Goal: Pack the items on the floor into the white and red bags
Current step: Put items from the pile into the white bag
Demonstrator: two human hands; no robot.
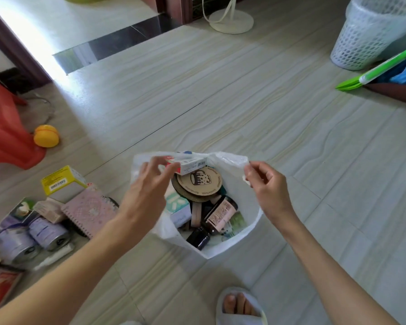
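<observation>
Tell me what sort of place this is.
Most likely a room in a home. The tiled floor has a mesh wastebasket, a fan base and a red plastic stool standing on it, and a slippered foot shows at the bottom.

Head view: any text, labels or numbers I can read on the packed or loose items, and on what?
None can be read.
Round brown cork coaster in the white plastic bag: cup drawing, rim lettering blurred.
White and red carton: barcode, print too small.
Yellow box: barcode label, blurred.
Brown bottle: pink label, unreadable.
</observation>
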